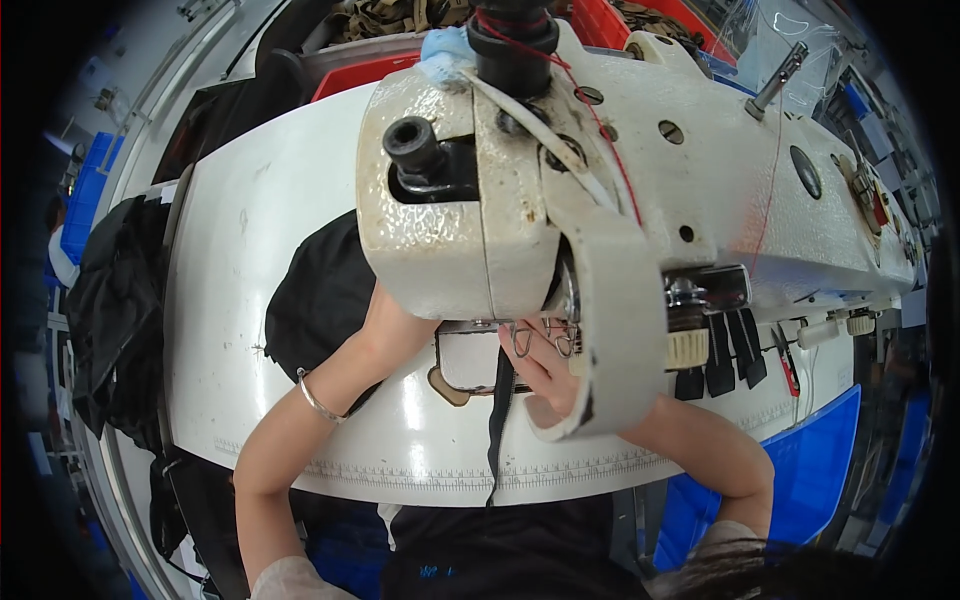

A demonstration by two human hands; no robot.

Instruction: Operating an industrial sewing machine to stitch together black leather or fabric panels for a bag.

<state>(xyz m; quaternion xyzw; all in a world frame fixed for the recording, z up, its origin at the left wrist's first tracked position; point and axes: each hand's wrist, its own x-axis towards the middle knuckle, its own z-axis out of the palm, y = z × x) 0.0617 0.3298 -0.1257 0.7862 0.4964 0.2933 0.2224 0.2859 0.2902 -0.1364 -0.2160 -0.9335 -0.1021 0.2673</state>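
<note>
A white sewing machine (600,130) fills the upper middle, its head and metal presser parts (540,338) over the worktable (220,280). My left hand (390,325) reaches behind the head beside black fabric (310,290), its fingers hidden. My right hand (545,370) is beneath the front guard, partly covered, its fingers together against a narrow black strap (498,430) that runs down over the table's front edge.
More black fabric (115,310) drapes at left. Red bins (350,70) stand behind. Black strips (730,350) and red-handled scissors (785,360) lie at right, above a blue bin (810,460). A printed ruler runs along the front edge.
</note>
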